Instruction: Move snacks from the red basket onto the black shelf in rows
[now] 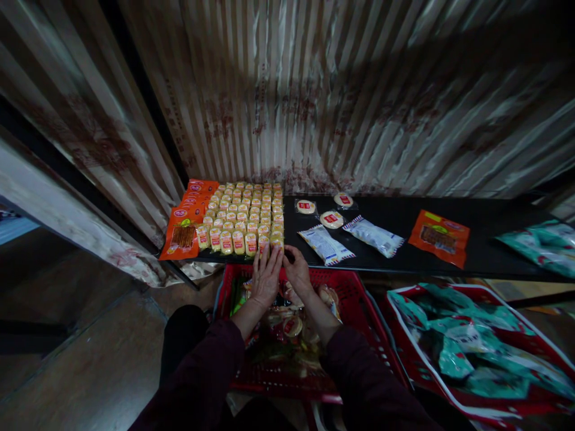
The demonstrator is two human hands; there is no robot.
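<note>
Tight rows of small yellow wrapped cakes [242,218] with red-and-white labels stand on the black shelf. My left hand [266,276] lies at their front right corner, fingers stretched out and touching the nearest packs. Close beside it, my right hand [297,272] is bent at the right end of the front row. Its fingers are curved and apart, with nothing visible in them. Under both hands, a red basket [366,323] holds mixed wrapped snacks, including round packs [293,326]; my forearms cover part of it.
Orange snack packets [182,230] line the left end; another orange packet [439,238] lies farther right. Round white packs [331,219], two white-and-blue packets [327,244] and a teal bag [541,245] share the shelf. A second basket [449,392] holds teal bags. A curtain [287,90] hangs behind.
</note>
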